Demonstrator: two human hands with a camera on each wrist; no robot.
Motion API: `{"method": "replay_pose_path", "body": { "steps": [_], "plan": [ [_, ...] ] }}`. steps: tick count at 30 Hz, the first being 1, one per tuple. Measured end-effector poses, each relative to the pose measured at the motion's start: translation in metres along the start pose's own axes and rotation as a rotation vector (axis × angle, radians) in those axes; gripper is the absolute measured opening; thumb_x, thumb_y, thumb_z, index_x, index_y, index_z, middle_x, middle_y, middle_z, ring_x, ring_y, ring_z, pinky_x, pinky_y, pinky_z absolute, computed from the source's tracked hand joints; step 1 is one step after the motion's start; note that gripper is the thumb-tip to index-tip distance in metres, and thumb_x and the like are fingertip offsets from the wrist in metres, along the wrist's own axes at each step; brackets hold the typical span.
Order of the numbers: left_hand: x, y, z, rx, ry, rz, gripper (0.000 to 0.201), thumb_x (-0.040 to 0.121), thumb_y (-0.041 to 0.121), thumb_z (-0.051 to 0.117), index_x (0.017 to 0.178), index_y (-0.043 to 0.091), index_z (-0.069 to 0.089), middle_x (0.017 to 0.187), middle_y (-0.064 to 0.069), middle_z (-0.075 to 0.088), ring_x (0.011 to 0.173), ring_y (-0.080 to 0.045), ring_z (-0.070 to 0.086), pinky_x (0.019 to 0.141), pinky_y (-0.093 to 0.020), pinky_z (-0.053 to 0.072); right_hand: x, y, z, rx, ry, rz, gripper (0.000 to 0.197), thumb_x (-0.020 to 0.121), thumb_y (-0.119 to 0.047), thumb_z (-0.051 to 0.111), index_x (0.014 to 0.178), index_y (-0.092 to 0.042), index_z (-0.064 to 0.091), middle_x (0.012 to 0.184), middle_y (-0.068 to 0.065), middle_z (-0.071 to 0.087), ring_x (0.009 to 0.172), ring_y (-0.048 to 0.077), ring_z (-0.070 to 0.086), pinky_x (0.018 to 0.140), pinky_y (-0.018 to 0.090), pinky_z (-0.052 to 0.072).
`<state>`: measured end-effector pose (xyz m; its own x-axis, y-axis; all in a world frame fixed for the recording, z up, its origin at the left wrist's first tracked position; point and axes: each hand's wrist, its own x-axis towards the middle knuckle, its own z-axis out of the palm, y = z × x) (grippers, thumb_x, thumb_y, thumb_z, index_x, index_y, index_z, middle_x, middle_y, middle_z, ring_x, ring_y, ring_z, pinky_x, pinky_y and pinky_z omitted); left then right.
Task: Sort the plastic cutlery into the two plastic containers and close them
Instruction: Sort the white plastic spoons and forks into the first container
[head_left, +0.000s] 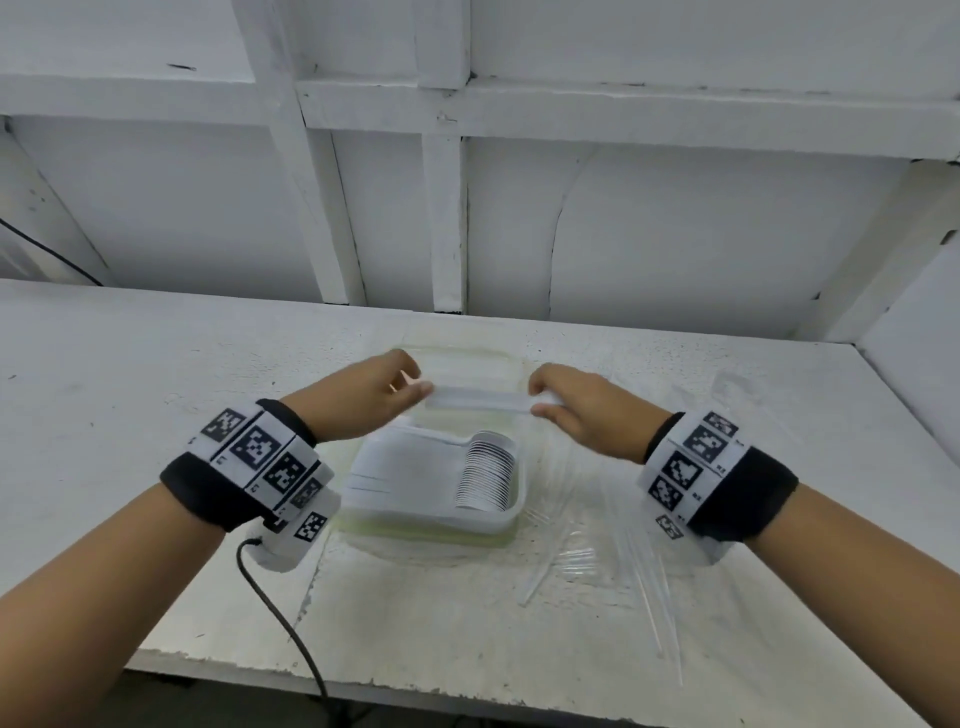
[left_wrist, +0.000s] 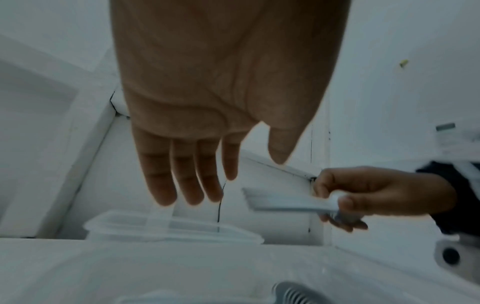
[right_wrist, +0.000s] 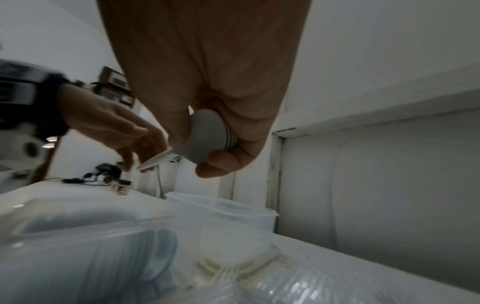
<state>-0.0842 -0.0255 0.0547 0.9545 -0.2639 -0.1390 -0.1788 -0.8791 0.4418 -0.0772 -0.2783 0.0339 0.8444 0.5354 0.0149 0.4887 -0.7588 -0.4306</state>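
While the left hand (head_left: 375, 396) hangs flat with its fingers straight and gripping nothing, its fingertips (left_wrist: 166, 197) sit just beside the free handle end of a small stack of white plastic spoons (head_left: 483, 401). In the head view that stack lies crosswise, its long axis running left to right between the two hands, above the gap between the two clear containers. The near container (head_left: 441, 483) already holds a thick, ordered bundle of white spoons (head_left: 485, 470), handles to the left and bowls to the right; the far container (head_left: 467, 358) sits just behind it, and its contents cannot be made out. At the right end, the right hand (head_left: 571, 410) pinches the nested spoon bowls between thumb and curled fingers, as the right wrist view shows plainly. So the right hand carries the stack and the left is only near its tip. Crumpled clear wrapping (head_left: 613, 545) lies on the white table (head_left: 130, 364) to the right of the containers. Lowering the stack would probably want the same handles-left lie.
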Motion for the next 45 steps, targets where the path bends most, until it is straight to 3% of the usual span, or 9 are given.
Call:
{"method": "replay_pose_path", "body": {
  "steps": [2, 5, 8, 11, 18, 23, 27, 33, 45],
  "plan": [
    [0.001, -0.007, 0.004, 0.072, 0.051, 0.005, 0.023, 0.098, 0.030, 0.042, 0.099, 0.010, 0.053, 0.095, -0.002, 0.054, 0.089, -0.021, 0.054, 0.075, -0.026, 0.036, 0.005, 0.009, -0.003, 0.041, 0.060, 0.080, 0.026, 0.097, -0.020, 0.046, 0.117, -0.005, 0.048, 0.116, 0.009, 0.055, 0.100, 0.021, 0.052, 0.081, 0.024, 0.035],
    [0.010, -0.014, 0.025, 0.179, -0.077, 0.072, 0.026, 0.098, 0.018, 0.041, 0.112, 0.007, 0.060, 0.113, -0.007, 0.054, 0.107, -0.024, 0.054, 0.087, -0.023, 0.036, 0.012, 0.010, 0.000, 0.075, 0.083, 0.104, 0.026, 0.097, -0.021, 0.046, 0.117, -0.005, 0.048, 0.116, 0.008, 0.056, 0.103, 0.023, 0.052, 0.083, 0.025, 0.037],
    [0.018, -0.013, 0.045, 0.298, -0.236, 0.116, 0.041, 0.098, 0.009, 0.033, 0.138, 0.009, 0.043, 0.141, -0.008, 0.040, 0.128, -0.023, 0.042, 0.106, -0.026, 0.029, 0.019, 0.005, 0.008, 0.123, 0.077, 0.091, 0.025, 0.097, -0.020, 0.045, 0.117, -0.005, 0.048, 0.106, 0.003, 0.055, 0.093, 0.018, 0.051, 0.072, 0.016, 0.036],
    [0.024, -0.011, 0.056, 0.452, -0.322, 0.116, 0.046, 0.099, 0.010, 0.027, 0.145, 0.008, 0.030, 0.149, -0.010, 0.030, 0.132, -0.028, 0.036, 0.109, -0.037, 0.030, 0.023, 0.000, 0.014, 0.145, 0.083, 0.085, 0.025, 0.097, -0.020, 0.045, 0.116, -0.005, 0.047, 0.093, -0.006, 0.050, 0.078, 0.007, 0.045, 0.062, 0.008, 0.032],
    [0.030, -0.020, 0.064, 0.528, -0.237, 0.170, 0.039, 0.098, 0.012, 0.032, 0.134, 0.015, 0.048, 0.134, -0.008, 0.042, 0.120, -0.028, 0.043, 0.099, -0.037, 0.037, 0.031, -0.010, 0.028, 0.178, 0.074, 0.070, 0.025, 0.097, -0.020, 0.046, 0.117, -0.005, 0.048, 0.118, 0.011, 0.055, 0.107, 0.023, 0.051, 0.089, 0.028, 0.037],
    [0.026, -0.021, 0.066, 0.535, -0.134, 0.187, 0.038, 0.099, 0.020, 0.033, 0.131, 0.023, 0.053, 0.127, -0.005, 0.049, 0.121, -0.025, 0.044, 0.096, -0.035, 0.036, 0.041, -0.021, 0.038, 0.170, 0.017, 0.043, 0.025, 0.097, -0.020, 0.046, 0.115, -0.004, 0.047, 0.115, 0.012, 0.055, 0.099, 0.022, 0.051, 0.083, 0.028, 0.037],
    [0.022, -0.024, 0.067, 0.435, -0.091, 0.207, 0.037, 0.097, 0.015, 0.034, 0.124, 0.016, 0.060, 0.122, -0.008, 0.055, 0.116, -0.024, 0.048, 0.094, -0.031, 0.039, 0.047, -0.027, 0.051, 0.157, 0.009, 0.044, 0.025, 0.097, -0.021, 0.045, 0.117, -0.005, 0.046, 0.114, 0.011, 0.054, 0.090, 0.016, 0.044, 0.077, 0.024, 0.033],
    [0.010, -0.027, 0.069, 0.376, -0.086, 0.208, 0.033, 0.098, 0.017, 0.035, 0.115, 0.006, 0.061, 0.120, -0.009, 0.053, 0.103, -0.025, 0.055, 0.089, -0.030, 0.042, 0.047, -0.025, 0.067, 0.017, -0.004, 0.043, 0.026, 0.098, -0.021, 0.043, 0.119, -0.005, 0.045, 0.118, 0.013, 0.050, 0.095, 0.028, 0.054, 0.082, 0.035, 0.043],
    [0.017, -0.027, 0.079, 0.297, -0.030, 0.136, 0.033, 0.098, 0.012, 0.035, 0.116, 0.003, 0.061, 0.115, -0.014, 0.048, 0.101, -0.029, 0.050, 0.090, -0.032, 0.038, 0.048, -0.027, 0.074, -0.058, 0.052, 0.032, 0.028, 0.099, -0.022, 0.041, 0.120, -0.005, 0.045, 0.118, 0.014, 0.049, 0.089, 0.031, 0.055, 0.073, 0.034, 0.041]
  ]
}}
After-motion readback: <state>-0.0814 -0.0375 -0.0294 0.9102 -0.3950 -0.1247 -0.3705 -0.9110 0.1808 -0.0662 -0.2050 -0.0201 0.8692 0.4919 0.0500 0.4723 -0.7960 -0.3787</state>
